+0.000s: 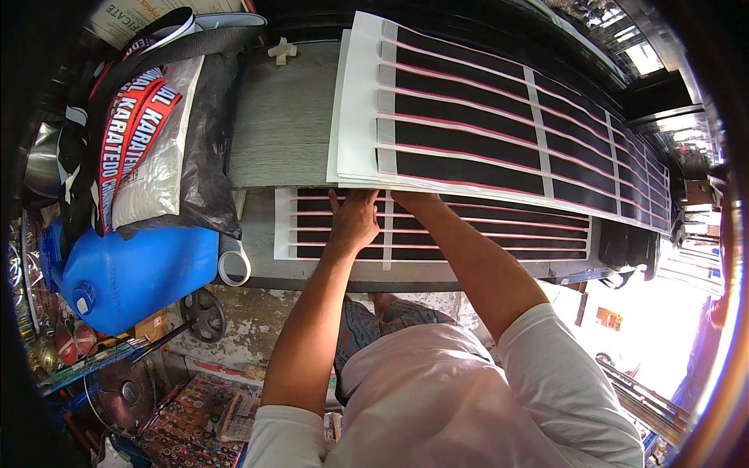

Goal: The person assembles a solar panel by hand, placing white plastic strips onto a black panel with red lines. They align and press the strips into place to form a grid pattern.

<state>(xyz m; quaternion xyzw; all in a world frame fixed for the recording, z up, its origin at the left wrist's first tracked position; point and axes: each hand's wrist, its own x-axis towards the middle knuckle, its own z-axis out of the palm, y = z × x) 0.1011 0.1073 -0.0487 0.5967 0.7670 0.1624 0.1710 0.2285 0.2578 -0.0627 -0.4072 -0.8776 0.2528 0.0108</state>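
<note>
Your left arm reaches straight up from the lower edge, elbow nearly extended, and your left hand [353, 221] lies palm down on the lower sheet [484, 232], a white sheet with black strips edged in pink. Its fingers [335, 201] are spread flat and hold nothing; their tips touch the edge of the upper stack [468, 117] of similar sheets, which overlaps the lower one. Your right arm crosses in from the right, forearm angled up and left, and the wrist runs under that stack, so the right hand is hidden and you cannot tell how its fingers sit. Both sheets lie on the grey desk [285, 117]. To the left, well apart, sit a blue can [133, 273] and a tape roll [233, 267].
</note>
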